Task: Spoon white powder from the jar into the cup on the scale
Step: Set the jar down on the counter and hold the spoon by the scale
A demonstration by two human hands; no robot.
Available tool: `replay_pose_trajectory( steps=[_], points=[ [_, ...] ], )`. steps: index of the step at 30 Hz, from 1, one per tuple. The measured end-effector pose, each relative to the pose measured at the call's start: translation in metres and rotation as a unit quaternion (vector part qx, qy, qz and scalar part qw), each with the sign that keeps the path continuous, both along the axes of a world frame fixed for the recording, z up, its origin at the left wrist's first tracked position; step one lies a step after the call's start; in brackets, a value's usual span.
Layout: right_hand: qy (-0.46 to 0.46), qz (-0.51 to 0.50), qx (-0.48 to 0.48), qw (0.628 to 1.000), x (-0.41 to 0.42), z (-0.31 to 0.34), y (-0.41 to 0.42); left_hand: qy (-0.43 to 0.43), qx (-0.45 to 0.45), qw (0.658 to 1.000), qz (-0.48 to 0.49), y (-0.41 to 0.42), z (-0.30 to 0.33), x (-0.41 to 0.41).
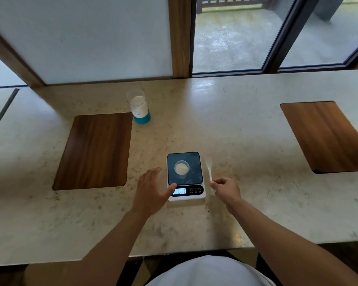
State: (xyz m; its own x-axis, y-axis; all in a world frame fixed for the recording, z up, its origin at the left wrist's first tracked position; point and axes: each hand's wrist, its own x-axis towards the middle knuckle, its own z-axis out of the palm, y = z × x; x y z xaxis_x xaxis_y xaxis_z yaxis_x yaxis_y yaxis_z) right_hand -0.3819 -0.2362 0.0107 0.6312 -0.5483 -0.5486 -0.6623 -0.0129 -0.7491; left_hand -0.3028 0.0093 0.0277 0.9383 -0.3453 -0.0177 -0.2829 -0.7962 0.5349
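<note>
Here, one digital kitchen scale (186, 176) sits on the pale speckled stone surface (246, 141), close to the person's edge. One small clear cup (181, 167) stands on the scale's dark platform, a little left of its middle, and holds a shallow layer of white powder. The scale's lit display (179, 191) shows digits that read roughly 038, and three small buttons sit in a row to the right of it.

One jar (139, 107) stands well apart from the scale, farther back and to the left, near the window wall. It is clear, lidless, with a blue base and a small label, and is partly filled with white powder. It stands just beside the far right corner of a dark wooden inlay (95, 151) set in the surface. A second wooden inlay (327, 137) lies far to the right, making two in all.

Two bare hands are in view. The left hand (152, 193) is spread flat with fingers loose, holding nothing, just left of the scale; its thumb overlaps the scale's front left corner beside the display. The right hand (225, 187) is curled, pinching the handle end of one white plastic spoon (209, 172), which lies along the scale's right edge with its bowl pointing away from the person.
</note>
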Motion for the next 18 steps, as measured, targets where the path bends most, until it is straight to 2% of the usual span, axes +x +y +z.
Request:
replay_pose_trajectory(
  steps=[18],
  points=[
    [0.064, -0.015, -0.028, 0.997, 0.0, -0.023, -0.007, 0.054, -0.033, 0.997, 0.044, 0.007, 0.002, -0.005]
  ],
)
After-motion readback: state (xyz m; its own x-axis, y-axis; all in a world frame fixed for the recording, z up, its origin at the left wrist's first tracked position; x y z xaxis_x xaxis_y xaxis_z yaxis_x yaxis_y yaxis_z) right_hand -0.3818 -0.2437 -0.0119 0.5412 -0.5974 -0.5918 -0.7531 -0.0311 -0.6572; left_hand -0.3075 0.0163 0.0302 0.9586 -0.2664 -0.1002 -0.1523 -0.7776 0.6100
